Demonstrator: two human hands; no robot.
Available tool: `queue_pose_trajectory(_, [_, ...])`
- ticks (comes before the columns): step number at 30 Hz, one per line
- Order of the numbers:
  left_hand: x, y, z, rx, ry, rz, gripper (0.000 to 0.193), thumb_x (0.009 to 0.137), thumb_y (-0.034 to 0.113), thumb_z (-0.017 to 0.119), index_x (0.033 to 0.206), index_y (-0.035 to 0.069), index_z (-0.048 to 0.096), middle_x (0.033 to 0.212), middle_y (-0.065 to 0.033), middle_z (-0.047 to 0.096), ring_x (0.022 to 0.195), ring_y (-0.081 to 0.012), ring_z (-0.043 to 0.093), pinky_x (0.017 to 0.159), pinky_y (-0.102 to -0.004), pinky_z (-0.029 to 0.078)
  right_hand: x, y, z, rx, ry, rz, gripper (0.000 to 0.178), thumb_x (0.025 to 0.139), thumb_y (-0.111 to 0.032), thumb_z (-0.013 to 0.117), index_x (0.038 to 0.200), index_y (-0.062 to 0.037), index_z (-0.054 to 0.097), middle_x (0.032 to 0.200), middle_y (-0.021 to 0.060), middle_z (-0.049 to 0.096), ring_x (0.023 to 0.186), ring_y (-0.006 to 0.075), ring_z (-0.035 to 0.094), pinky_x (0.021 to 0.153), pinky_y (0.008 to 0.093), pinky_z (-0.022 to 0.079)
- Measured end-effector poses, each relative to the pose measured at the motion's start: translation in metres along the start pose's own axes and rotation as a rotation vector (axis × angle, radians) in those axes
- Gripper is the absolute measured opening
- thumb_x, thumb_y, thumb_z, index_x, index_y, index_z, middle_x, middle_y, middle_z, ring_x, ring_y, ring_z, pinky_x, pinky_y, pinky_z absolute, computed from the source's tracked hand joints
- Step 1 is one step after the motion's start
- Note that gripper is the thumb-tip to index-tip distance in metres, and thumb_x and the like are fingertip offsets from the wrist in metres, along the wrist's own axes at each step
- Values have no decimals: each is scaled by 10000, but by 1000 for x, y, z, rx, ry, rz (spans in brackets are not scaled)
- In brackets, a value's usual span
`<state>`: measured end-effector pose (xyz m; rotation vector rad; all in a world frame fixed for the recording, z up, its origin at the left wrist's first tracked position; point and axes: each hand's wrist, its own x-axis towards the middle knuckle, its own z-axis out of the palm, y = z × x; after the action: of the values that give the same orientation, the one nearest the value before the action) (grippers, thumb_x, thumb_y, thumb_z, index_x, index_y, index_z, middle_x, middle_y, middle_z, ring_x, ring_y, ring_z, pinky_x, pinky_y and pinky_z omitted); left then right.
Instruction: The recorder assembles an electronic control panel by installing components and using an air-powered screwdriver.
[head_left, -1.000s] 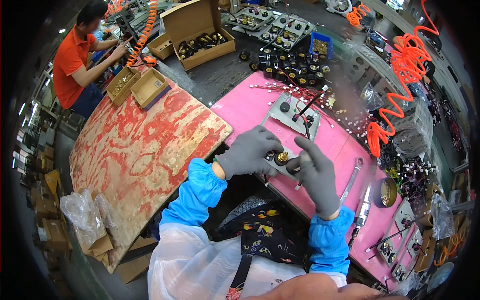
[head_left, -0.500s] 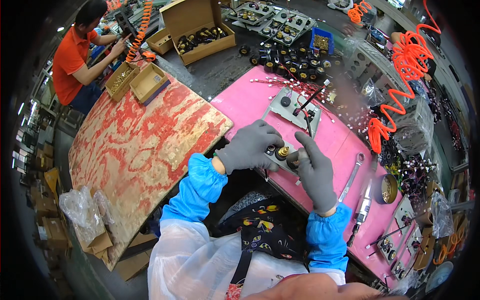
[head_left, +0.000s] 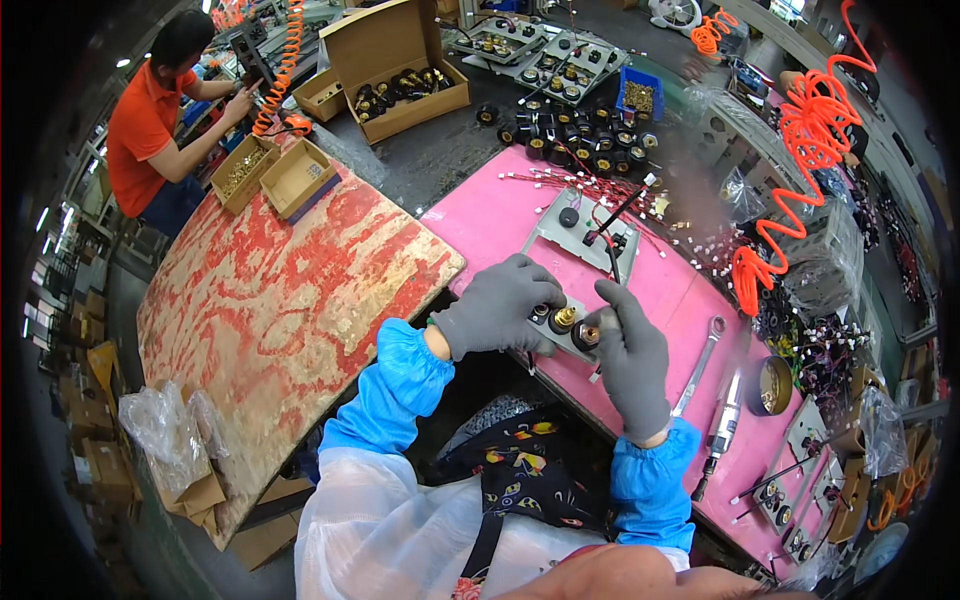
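Observation:
Both my hands wear grey gloves and are at a small grey metal panel at the pink table's near edge. My left hand is closed on the panel's left end. A brass-topped round fitting stands up from the panel between my hands. My right hand has its fingers bent around a black round fitting at the panel's right end, with the index finger raised. Just beyond lies another grey panel with black knobs and black cables.
On the pink table lie a ratchet wrench and an air screwdriver, near a round tin. Many black fittings and red wires lie behind. An orange coiled hose hangs at right. A co-worker works far left.
My right hand has shifted slightly, its thumb and fingers now at the black round fitting, which shows more plainly. My left hand keeps its hold on the panel.

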<state>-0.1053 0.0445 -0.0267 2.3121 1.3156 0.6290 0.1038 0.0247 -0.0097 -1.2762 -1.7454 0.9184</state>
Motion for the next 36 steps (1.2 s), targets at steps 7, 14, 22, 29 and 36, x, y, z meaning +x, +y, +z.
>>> queue_pose_trajectory(7, [-1, 3, 0, -34, 25, 30, 596, 540, 293, 848, 1071, 111, 648, 1062, -95, 606, 1052, -303, 540, 922, -397, 457, 7, 7, 9, -334, 39, -241, 427, 825, -109, 622, 1244, -138, 544, 976, 113, 628, 812, 273, 652, 643, 380, 524])
queue_pose_trajectory(14, [-8, -8, 1, -352, 25, -1, 559, 596, 228, 830, 1098, 95, 622, 1192, -103, 549, 1142, -272, 517, 969, -387, 432, -7, 15, -6, -278, 137, -107, 392, 832, -96, 606, 1221, -121, 562, 994, 111, 636, 742, 253, 656, 647, 364, 525])
queue_pose_trajectory(22, [-8, -2, -2, -346, -22, -44, 520, 624, 157, 809, 1084, 71, 583, 1246, -117, 524, 1202, -258, 490, 1019, -348, 395, -29, 60, -16, -245, 256, -35, 325, 850, -104, 598, 1174, -101, 591, 987, 116, 644, 775, 266, 657, 678, 370, 521])
queue_pose_trajectory(29, [-22, -5, -6, -736, 470, -429, 586, 784, 233, 741, 1267, 11, 494, 1217, -133, 544, 1102, -195, 540, 934, -341, 450, -39, 63, -10, -414, 259, -152, 308, 842, -114, 598, 1149, -104, 587, 909, 107, 615, 799, 296, 630, 639, 398, 506])
queue_pose_trajectory(36, [-32, -12, -5, -778, 213, -742, 596, 940, 491, 529, 1277, 0, 527, 1043, -81, 623, 884, -157, 620, 654, -281, 549, -41, 67, -9, -466, 232, -151, 294, 841, -130, 603, 1135, -117, 586, 874, 91, 597, 776, 284, 618, 598, 409, 494])
